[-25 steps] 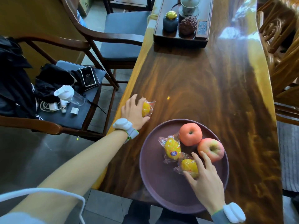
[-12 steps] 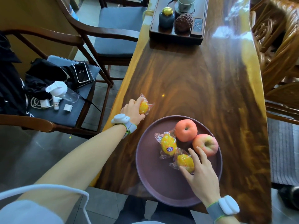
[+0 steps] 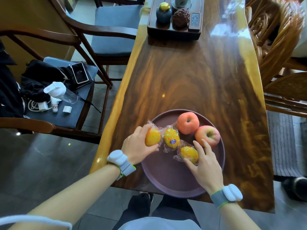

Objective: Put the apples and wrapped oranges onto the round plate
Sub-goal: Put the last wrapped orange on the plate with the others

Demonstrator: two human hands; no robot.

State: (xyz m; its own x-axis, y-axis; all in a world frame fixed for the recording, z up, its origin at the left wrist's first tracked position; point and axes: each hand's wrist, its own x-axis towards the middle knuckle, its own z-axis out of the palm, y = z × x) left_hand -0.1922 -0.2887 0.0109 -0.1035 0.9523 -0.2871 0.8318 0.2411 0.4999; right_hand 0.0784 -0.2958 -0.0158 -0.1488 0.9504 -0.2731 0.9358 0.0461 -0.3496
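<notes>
A round purple plate (image 3: 167, 178) sits at the near edge of the wooden table. Two apples lie on its far side: a red apple (image 3: 188, 123) and a red-green apple (image 3: 209, 135). A wrapped orange with a blue sticker (image 3: 171, 138) lies beside them. My left hand (image 3: 136, 145) grips another wrapped orange (image 3: 152, 136) over the plate's left rim. My right hand (image 3: 205, 165) rests its fingers on a third wrapped orange (image 3: 188, 154) that lies on the plate.
A dark tray (image 3: 174, 30) with a jar, a cup, a pinecone-shaped piece and a remote stands at the table's far end. Wooden chairs stand along both sides; the left one holds a phone (image 3: 79, 73), a bottle and black cloth.
My left hand lifted the wrapped orange off the table's left side and carried it right, to the plate's rim. My right hand stayed on its orange.
</notes>
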